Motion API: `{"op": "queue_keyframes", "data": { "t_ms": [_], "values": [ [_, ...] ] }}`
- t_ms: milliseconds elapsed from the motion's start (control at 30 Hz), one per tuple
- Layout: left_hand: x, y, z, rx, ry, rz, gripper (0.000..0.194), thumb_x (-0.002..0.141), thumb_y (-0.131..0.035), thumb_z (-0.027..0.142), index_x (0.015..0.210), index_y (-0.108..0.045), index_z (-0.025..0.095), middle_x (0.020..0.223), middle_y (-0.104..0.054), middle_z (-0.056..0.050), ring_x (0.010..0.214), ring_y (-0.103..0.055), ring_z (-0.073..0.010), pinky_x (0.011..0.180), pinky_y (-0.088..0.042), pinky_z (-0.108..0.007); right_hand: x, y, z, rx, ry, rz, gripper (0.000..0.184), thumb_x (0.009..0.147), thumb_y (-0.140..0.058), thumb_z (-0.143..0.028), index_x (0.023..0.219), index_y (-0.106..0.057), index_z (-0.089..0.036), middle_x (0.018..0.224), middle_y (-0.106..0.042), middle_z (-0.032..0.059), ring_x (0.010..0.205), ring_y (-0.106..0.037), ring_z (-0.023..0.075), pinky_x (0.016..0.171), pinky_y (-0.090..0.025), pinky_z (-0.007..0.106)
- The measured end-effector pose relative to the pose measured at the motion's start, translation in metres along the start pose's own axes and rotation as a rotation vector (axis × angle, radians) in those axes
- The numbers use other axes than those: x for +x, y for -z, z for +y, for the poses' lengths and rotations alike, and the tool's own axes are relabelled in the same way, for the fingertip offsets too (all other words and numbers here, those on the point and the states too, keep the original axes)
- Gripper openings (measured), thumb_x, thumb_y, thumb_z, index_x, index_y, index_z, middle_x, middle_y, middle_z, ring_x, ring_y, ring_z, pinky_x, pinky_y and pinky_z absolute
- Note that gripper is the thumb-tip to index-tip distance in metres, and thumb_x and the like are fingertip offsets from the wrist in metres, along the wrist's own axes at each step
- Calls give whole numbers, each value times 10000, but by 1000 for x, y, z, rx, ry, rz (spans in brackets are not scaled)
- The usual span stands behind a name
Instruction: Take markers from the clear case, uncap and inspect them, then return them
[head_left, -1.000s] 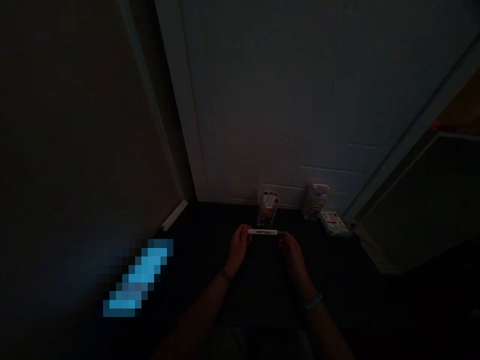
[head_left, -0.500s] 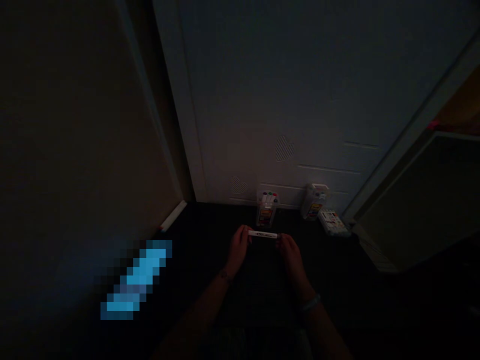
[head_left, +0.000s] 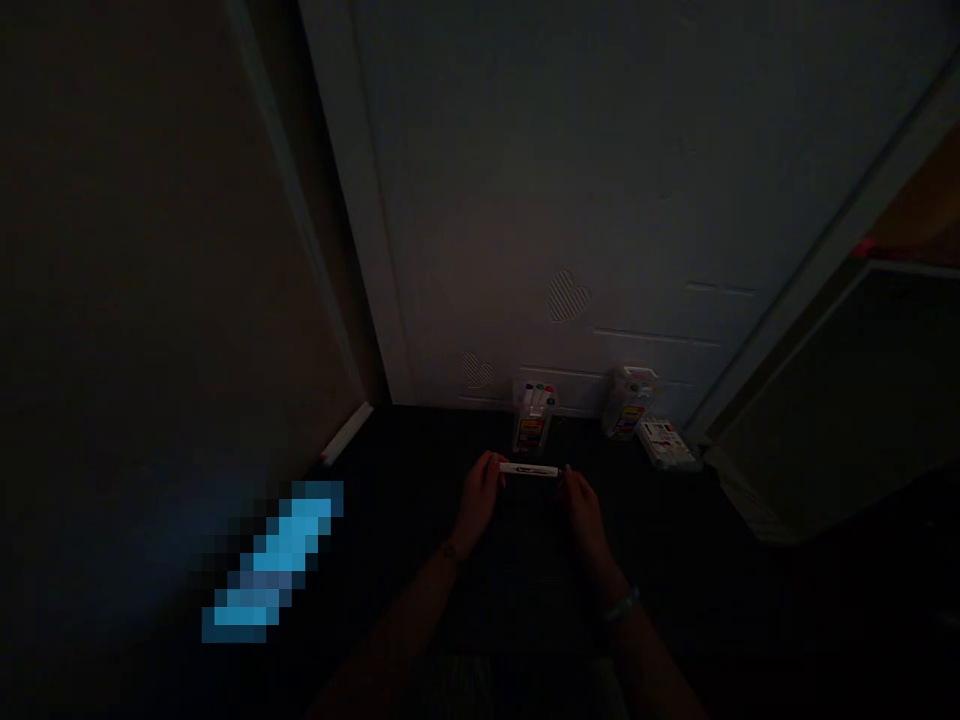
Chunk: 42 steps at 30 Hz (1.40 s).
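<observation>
A white marker (head_left: 529, 470) with dark print along its barrel lies level between my two hands. My left hand (head_left: 481, 492) pinches its left end. At the other end, the fingers of my right hand (head_left: 581, 497) are closed around the dark tip; whether a cap sits in them is too dim to see. Just behind the marker, a clear case (head_left: 532, 428) stands upright with several markers in it, their ends purple, green and red.
On the dark tabletop (head_left: 420, 450), a second clear case (head_left: 630, 408) stands at the back right, beside a white box (head_left: 667, 445) lying flat. A white panel with embossed hearts (head_left: 568, 296) rises behind. To the left, a bright blurred blue patch (head_left: 281, 550) shows. The room is very dark.
The marker has shifted very slightly to the right. My right hand has moved a little to the right at the marker's end, while my left hand keeps its grip.
</observation>
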<state>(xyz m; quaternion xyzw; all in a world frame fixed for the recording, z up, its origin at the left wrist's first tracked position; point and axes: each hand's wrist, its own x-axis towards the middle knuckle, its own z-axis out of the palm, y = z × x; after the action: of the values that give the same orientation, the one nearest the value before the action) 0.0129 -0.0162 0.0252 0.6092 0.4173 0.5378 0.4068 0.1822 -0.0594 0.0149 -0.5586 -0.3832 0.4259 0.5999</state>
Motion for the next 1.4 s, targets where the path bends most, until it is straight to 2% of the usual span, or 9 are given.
{"op": "queue_keyframes", "data": {
  "t_ms": [300,500,667,833,1200,1400],
  "values": [
    [-1,0,-4,-10,46,24,276,883,-379,423,961,-534,208,651,-484,33,601,-459,-114,570,-355,-212,1,0,-1,17,4,1,360,774,-513,-552,681,-547,-206,631,-525,-18,582,-464,128,560,-363,237],
    [-1,0,-4,4,52,26,299,874,-386,448,839,-544,197,636,-465,36,575,-433,-104,543,-337,-204,-1,0,-5,-24,17,-16,354,786,-493,-534,651,-530,-208,618,-513,-20,578,-453,129,549,-355,234],
    [0,1,-3,-27,85,38,332,856,-421,471,745,-522,176,641,-456,34,562,-406,-91,523,-325,-199,-2,0,-10,-9,-27,-13,385,761,-488,-575,642,-531,-211,567,-504,-16,531,-428,132,514,-339,246],
    [0,2,-2,25,71,55,339,832,-459,485,746,-534,165,667,-487,18,603,-423,-101,551,-347,-203,-3,-1,-9,34,-41,-6,398,757,-499,-584,648,-544,-203,573,-519,-7,520,-433,131,491,-330,248],
    [-1,-1,-5,19,62,30,352,839,-449,491,728,-531,167,628,-462,39,552,-403,-81,516,-336,-191,-7,-5,-11,17,-99,27,443,727,-507,-636,640,-536,-203,576,-526,-12,538,-458,136,504,-338,248],
    [-2,0,-1,51,67,40,350,821,-477,480,729,-570,156,634,-507,23,583,-440,-101,548,-353,-209,-6,-4,-8,59,-84,27,456,730,-500,-645,611,-493,-205,531,-466,-32,483,-391,112,471,-299,246]
  ]
}}
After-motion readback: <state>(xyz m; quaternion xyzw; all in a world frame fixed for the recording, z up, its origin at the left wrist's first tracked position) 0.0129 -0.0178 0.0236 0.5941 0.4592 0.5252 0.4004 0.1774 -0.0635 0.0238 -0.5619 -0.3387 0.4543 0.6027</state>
